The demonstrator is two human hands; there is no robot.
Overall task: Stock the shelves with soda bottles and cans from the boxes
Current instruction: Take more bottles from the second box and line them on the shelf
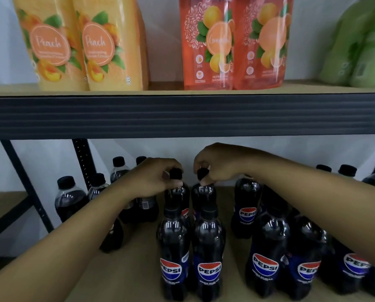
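Note:
Several black-capped Pepsi bottles stand on the lower wooden shelf (138, 258). My left hand (154, 177) grips the cap and neck of one bottle (177, 197) in the second row. My right hand (217, 164) pinches the cap of the bottle beside it (204, 196). Both bottles stand upright on the shelf, close together. Two Pepsi bottles (174, 253) (209, 256) stand right in front of them. More bottles (267, 253) fill the right side under my right forearm.
Dark bottles (70, 197) stand at the back left near a black perforated upright (83, 162). A dark metal beam (182, 115) runs just above my hands. The upper shelf carries peach pouches (82, 42), orange pouches (232, 42) and green packs (361, 49).

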